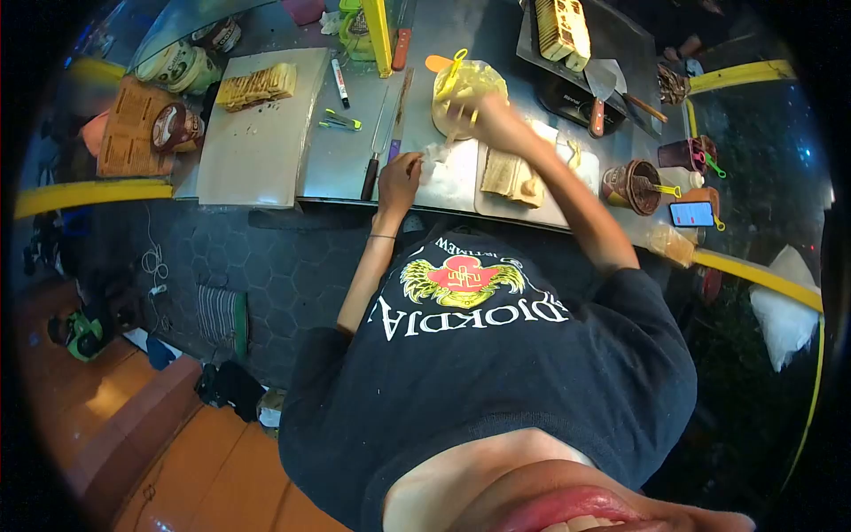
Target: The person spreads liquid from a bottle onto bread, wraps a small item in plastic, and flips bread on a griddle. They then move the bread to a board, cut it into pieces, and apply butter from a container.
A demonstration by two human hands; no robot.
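Note:
My right hand reaches over the near rim of a tub of pale yellow spread, fingers closed. A thin light-coloured piece shows below those fingers; I cannot tell what it is. A yellow-handled tool and an orange one stand at the tub's rim. My left hand is at the table's front edge, fingers curled together, beside a crumpled whitish sheet. Under my right forearm, sliced bread lies on a white board.
Knives, including one black-handled, lie left of the tub. Further left, toasted bread sits on a board. To the right are a chocolate tub, a phone and a scraper. A loaf stands at the back.

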